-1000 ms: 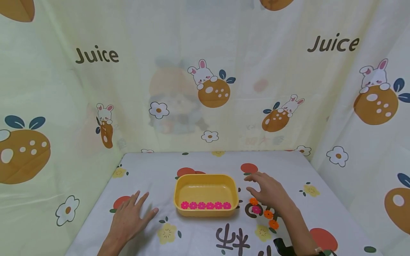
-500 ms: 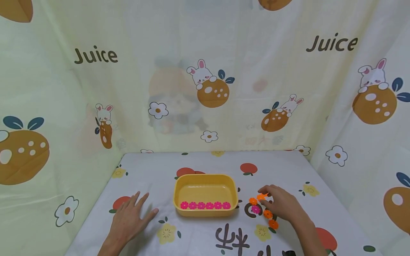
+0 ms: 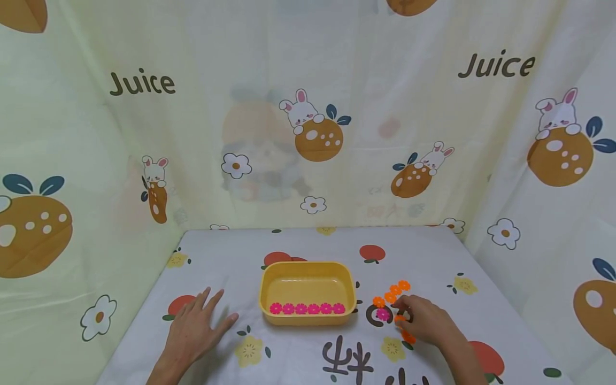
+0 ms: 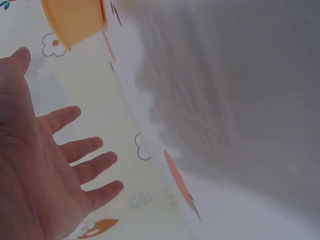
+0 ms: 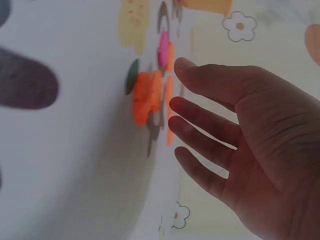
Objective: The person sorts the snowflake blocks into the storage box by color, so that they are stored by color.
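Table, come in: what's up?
Left hand open. Right hand at orange flowers, no visible grip, partly hiding two. Six pink flowers inside yellow tray.

"Juice" (image 3: pixel 142 84) twice on pale curtain (image 3: pixel 212 48)

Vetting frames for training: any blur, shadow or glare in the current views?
Head: fairly even light, thin highlight inside the yellow tray; left wrist: broad grey shadow across the tablecloth; right wrist: orange flowers blurred, right hand dim.
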Motion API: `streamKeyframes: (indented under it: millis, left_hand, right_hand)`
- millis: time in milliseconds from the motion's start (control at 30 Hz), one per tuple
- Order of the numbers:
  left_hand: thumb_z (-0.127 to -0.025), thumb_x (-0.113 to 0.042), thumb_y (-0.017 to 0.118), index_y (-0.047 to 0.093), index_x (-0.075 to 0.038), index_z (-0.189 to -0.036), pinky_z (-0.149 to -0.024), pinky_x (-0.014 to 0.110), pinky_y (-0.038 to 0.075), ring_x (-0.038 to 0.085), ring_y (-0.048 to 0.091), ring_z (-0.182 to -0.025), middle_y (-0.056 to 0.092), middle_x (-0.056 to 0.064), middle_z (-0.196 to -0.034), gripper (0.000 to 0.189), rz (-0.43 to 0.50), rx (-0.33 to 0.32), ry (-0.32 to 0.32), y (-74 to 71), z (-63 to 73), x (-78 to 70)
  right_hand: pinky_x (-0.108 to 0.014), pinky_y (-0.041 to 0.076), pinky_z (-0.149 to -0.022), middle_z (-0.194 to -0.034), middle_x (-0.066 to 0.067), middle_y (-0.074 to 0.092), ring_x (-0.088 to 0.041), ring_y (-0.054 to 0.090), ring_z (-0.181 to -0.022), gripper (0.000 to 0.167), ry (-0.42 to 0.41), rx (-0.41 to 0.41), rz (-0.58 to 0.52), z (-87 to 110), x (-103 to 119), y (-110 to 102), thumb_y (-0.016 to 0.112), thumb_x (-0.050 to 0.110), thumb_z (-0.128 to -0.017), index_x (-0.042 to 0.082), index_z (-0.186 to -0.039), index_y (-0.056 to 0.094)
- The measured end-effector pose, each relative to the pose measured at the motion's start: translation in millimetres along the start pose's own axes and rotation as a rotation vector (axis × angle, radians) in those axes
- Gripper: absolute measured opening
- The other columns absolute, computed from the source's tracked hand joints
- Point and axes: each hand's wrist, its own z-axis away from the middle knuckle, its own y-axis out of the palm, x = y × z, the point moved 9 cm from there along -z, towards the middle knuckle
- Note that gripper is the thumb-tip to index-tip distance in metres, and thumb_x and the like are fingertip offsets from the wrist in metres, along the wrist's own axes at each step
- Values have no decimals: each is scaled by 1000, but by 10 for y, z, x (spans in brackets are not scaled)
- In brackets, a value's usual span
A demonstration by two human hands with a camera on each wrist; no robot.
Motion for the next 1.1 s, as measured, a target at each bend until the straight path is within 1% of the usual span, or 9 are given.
streamKeyframes:
  millis: [133,233,433,533,667,833,967,1100]
  left_hand:
    - [-97,-72,62,51,-13,-161,-118,76,34,55,42,-149,41,30,-165,88,0,0,-2,5,3,3]
    - [-97,-73,62,51,-13,-161,-117,76,35,54,42,-149,41,30,-165,88,1,0,-2,1,7,2]
    - [-98,-72,62,51,-13,-161,-118,75,35,54,42,-149,41,30,-165,87,11,-3,7,14,9,-1]
    - [-98,-72,62,52,-12,-160,-118,75,35,55,42,-148,42,30,-165,87,11,-8,8,15,9,-1]
    - [-97,-72,62,52,-13,-160,-117,76,35,54,42,-149,41,29,-165,87,13,-7,3,15,10,4]
    - [-97,-73,62,51,-14,-161,-118,75,34,54,42,-150,41,29,-166,88,8,-4,-2,26,4,10]
    - [-97,-73,62,52,-13,-160,-119,75,34,53,42,-150,41,29,-166,88,7,-13,-3,26,11,19]
    - [-97,-72,63,52,-12,-160,-119,75,34,54,42,-149,41,30,-165,87,10,-19,-2,12,21,30]
  right_hand:
    - [-43,61,-76,-101,4,70,-17,60,-86,35,10,19,11,-11,-45,74,92,23,-86,15,-116,76]
    - [-41,60,-75,-100,4,69,-16,59,-85,36,13,11,19,-14,-64,99,93,24,-85,16,-115,76]
    - [-39,58,-72,-96,4,64,-16,57,-83,30,-1,-37,48,8,-59,98,93,21,-84,19,-109,77]
    - [-39,58,-72,-95,5,63,-15,57,-83,28,-11,-52,55,25,-47,91,93,20,-84,20,-107,77]
    - [-40,58,-74,-95,5,64,-15,56,-83,27,-16,-58,61,30,-40,87,92,18,-85,19,-107,77]
    - [-37,56,-71,-94,5,63,-16,55,-82,25,-10,-51,70,16,-47,94,89,17,-86,20,-107,77]
    - [-36,55,-71,-95,4,63,-16,55,-82,26,-24,-63,81,2,-20,60,88,17,-86,19,-109,77]
    - [-39,59,-75,-97,3,64,-16,58,-86,27,-35,-83,81,-7,60,-24,89,17,-86,18,-110,77]
